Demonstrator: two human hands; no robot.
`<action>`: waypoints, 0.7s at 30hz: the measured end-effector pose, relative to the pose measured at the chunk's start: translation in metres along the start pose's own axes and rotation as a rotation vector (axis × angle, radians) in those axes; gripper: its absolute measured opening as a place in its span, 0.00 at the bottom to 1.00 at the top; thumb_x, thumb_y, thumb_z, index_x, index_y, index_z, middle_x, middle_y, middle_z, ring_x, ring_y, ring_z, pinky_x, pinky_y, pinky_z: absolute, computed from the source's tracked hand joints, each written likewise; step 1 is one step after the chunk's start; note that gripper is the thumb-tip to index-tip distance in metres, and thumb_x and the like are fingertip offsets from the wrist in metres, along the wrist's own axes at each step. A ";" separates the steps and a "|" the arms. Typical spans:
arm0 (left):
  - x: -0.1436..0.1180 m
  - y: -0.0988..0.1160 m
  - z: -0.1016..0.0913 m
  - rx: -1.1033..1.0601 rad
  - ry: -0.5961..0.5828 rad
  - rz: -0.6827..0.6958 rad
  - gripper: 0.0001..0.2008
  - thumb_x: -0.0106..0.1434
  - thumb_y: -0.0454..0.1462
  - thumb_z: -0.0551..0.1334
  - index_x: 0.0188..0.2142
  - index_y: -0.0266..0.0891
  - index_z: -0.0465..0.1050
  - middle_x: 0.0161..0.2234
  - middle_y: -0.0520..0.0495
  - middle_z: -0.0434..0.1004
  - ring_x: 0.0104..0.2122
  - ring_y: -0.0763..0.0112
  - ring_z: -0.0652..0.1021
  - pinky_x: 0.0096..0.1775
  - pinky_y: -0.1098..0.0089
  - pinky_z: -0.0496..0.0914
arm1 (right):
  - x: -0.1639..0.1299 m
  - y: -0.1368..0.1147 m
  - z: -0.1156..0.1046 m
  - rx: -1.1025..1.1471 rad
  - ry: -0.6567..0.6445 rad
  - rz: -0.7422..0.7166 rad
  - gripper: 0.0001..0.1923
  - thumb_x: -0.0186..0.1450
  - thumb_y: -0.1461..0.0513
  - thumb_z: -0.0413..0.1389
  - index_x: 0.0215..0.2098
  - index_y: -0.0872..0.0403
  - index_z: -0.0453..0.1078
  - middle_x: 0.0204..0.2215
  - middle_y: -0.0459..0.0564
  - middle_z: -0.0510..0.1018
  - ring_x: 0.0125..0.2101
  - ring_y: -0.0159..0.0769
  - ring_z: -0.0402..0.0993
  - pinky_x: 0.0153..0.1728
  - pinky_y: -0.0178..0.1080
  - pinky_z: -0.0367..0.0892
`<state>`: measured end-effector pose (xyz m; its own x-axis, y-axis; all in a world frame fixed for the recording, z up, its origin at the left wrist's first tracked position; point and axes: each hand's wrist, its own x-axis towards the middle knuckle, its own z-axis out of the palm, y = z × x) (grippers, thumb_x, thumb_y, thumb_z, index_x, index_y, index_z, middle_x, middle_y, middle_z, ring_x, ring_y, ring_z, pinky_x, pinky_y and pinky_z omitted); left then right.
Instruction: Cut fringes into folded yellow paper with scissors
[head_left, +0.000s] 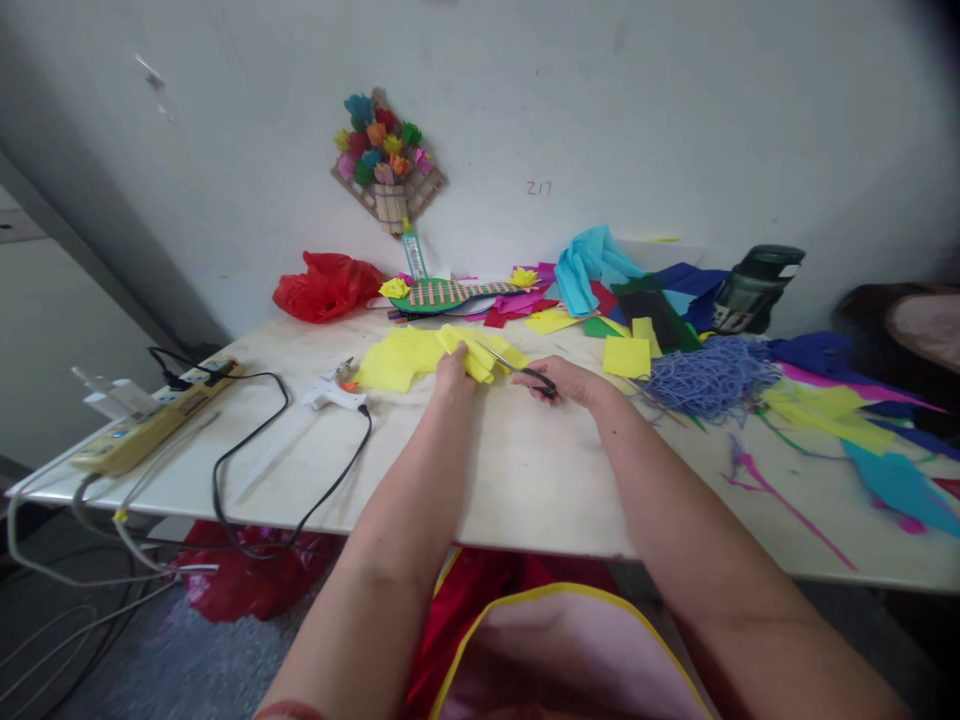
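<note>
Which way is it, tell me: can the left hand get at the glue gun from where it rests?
Probably yes. The left hand rests on the yellow paper, and the glue gun lies just to its left on the table, with only bare tabletop between them.
</note>
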<state>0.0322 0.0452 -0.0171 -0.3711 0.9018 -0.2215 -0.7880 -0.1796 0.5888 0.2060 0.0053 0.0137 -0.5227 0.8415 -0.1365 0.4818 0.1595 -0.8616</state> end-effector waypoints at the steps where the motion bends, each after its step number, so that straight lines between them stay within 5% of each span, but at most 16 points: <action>1: 0.001 0.000 0.000 0.001 -0.001 0.000 0.10 0.58 0.29 0.55 0.40 0.36 0.66 0.38 0.41 0.74 0.39 0.64 0.76 0.41 0.63 0.71 | 0.000 -0.001 0.000 0.003 0.002 0.001 0.23 0.51 0.45 0.55 0.21 0.56 0.60 0.13 0.42 0.65 0.11 0.21 0.56 0.12 0.29 0.48; 21: 0.005 0.000 -0.002 -0.029 0.001 0.003 0.10 0.58 0.28 0.55 0.39 0.37 0.67 0.35 0.44 0.74 0.39 0.65 0.76 0.41 0.64 0.71 | 0.005 0.000 0.002 0.068 0.018 0.007 0.18 0.50 0.51 0.59 0.25 0.57 0.65 0.11 0.38 0.60 0.10 0.20 0.52 0.12 0.28 0.50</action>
<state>0.0293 0.0487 -0.0200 -0.3737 0.9009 -0.2207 -0.8009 -0.1934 0.5667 0.2023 0.0084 0.0125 -0.5060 0.8520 -0.1342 0.4361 0.1185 -0.8920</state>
